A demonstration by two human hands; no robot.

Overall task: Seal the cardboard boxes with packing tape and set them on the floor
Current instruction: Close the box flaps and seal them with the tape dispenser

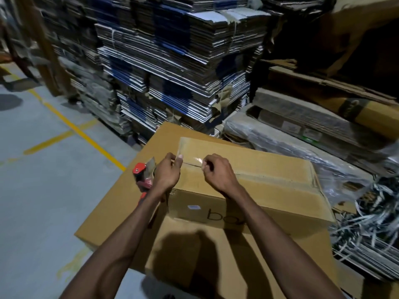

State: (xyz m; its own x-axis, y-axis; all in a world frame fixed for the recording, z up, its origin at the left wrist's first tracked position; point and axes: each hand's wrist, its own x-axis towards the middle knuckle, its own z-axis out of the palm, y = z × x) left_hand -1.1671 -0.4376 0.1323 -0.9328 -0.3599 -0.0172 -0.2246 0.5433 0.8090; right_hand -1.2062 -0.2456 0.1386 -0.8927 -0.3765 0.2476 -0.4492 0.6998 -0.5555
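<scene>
A: Where do we stand with the box (248, 175)?

B: We have it lying on top of a larger carton (194, 244), raised off the grey floor (43, 169), which we judge keeps the seam at a handy working height. The flaps are folded down and their seam runs across the top towards us.

A: And our hands?

B: Both sit at the near left end of that seam. Our left hand (167, 172) curls its fingers and thumb around the strip of clear tape (190, 153), pinching it at the box edge. Our right hand (218, 171) is curled too, fingertips down on the tape just beside the left; whether it pinches or only presses, we cannot quite tell.

A: Why hold it from both sides?

B: Probably to keep the film taut and flat over the seam, so it sticks without wrinkles.

A: The dispenser?

B: The red tape dispenser (143, 175) rests against the box's left end, touching our left wrist, within easy reach for the next strip.

A: What surrounds us?

B: Stacks of flattened cardboard (172, 72) behind, and a heap of plastic strapping (371, 223) to the right; the box is not yet on the floor
</scene>
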